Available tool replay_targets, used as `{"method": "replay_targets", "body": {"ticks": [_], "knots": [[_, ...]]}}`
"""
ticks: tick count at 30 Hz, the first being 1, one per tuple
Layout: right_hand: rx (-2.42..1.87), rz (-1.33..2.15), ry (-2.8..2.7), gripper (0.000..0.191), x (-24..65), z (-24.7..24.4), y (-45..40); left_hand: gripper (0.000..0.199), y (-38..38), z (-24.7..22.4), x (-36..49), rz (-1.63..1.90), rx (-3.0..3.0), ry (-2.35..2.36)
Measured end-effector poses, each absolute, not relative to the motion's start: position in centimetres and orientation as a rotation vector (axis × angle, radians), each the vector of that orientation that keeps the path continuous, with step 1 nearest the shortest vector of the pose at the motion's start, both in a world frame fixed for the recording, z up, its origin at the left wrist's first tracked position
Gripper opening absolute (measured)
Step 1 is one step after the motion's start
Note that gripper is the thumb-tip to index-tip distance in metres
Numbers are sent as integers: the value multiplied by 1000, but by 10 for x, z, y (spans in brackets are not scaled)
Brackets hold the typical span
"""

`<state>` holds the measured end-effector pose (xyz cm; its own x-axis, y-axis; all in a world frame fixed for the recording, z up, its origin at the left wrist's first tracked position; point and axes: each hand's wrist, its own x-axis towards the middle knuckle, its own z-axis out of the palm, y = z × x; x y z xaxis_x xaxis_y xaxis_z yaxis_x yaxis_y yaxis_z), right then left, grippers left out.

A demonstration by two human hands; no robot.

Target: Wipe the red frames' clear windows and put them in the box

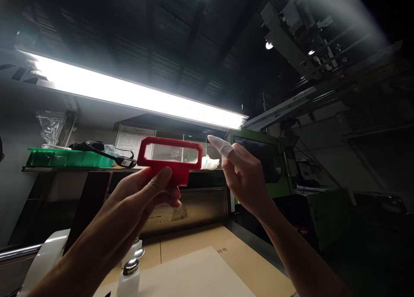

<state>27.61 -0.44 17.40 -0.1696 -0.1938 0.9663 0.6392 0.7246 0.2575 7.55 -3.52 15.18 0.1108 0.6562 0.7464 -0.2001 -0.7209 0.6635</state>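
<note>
Red plastic rectangular frame (171, 164) pinched in left hand (137, 197) above brown cardboard sheet (255, 258). Right hand (245, 176) nearby, index finger in white cover (220, 145), grip unclear. Seems midway: frame lifted, not set down.

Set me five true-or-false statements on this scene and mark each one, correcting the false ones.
1. The left hand holds a red frame. True.
2. The right hand grips that frame too. False: the right hand is apart from it.
3. A green tray sits on the shelf. True.
4. The long lamp above the shelf is off. False: the long lamp is brightly lit.
5. The left hand wears the white finger cover. False: the white finger cover is on the right hand.
</note>
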Motion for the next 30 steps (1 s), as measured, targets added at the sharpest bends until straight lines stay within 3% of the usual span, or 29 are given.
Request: {"method": "replay_targets", "body": {"ticks": [4,6,8,30], "knots": [[-185,413,-1705,28,268,160,6,24,-35,152,77,1695,1742,422],[-80,761,-1691,17,260,156,10,23,-37,153,79,1695,1753,433],[8,913,-1679,19,254,154,12,21,-39,154,80,1686,1751,454],[204,870,-1725,17,237,161,19,14,-41,154,80,1669,1718,338]]}}
